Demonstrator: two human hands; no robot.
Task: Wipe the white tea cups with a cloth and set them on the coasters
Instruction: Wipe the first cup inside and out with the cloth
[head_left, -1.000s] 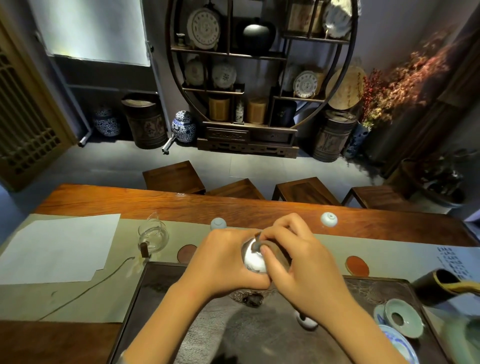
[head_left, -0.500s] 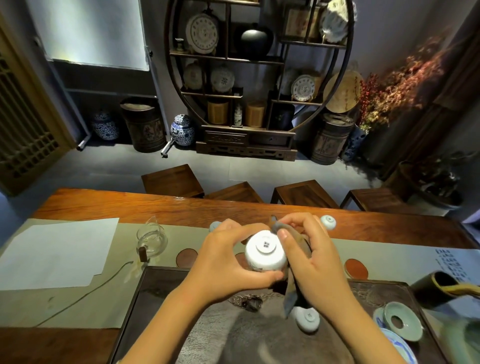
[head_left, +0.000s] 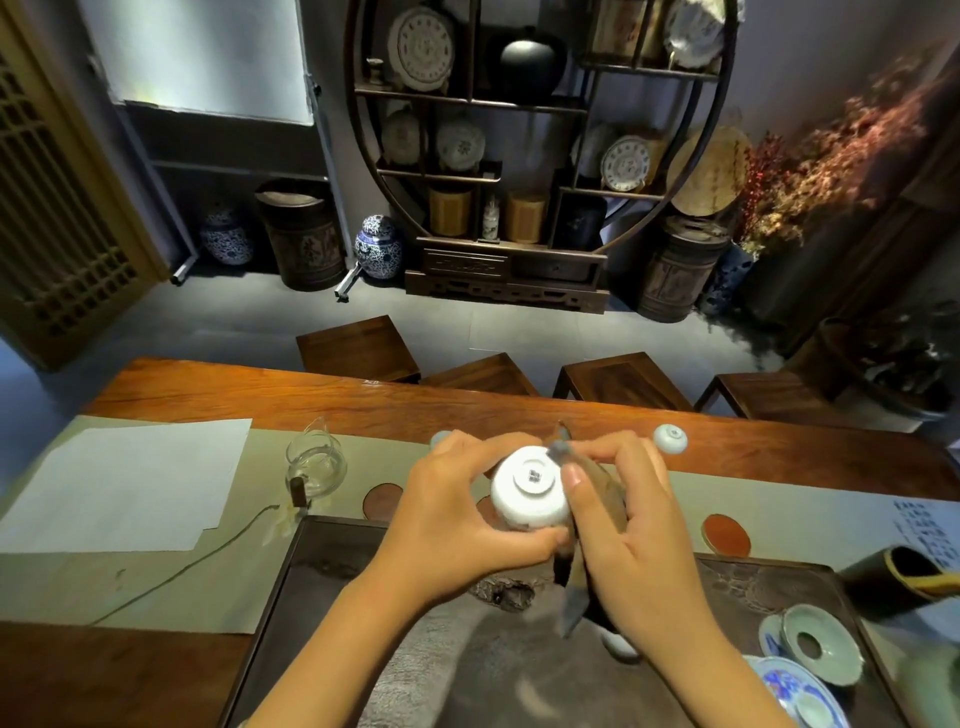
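On a long wooden tea table (head_left: 363, 410), above a dark tea tray (head_left: 322, 587), the left hand (head_left: 457, 525) curls around an upturned white tea cup (head_left: 530, 488). Against its right side, the right hand (head_left: 634, 530) pinches a brown cloth (head_left: 597, 499). A red-brown coaster (head_left: 725, 532) lies farther right.

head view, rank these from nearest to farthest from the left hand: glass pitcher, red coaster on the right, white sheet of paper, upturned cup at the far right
From the left hand:
1. glass pitcher, just to its left on the runner.
2. upturned cup, beyond the right hand, at the far edge.
3. red coaster, right, beside the tray.
4. white sheet of paper, far left.
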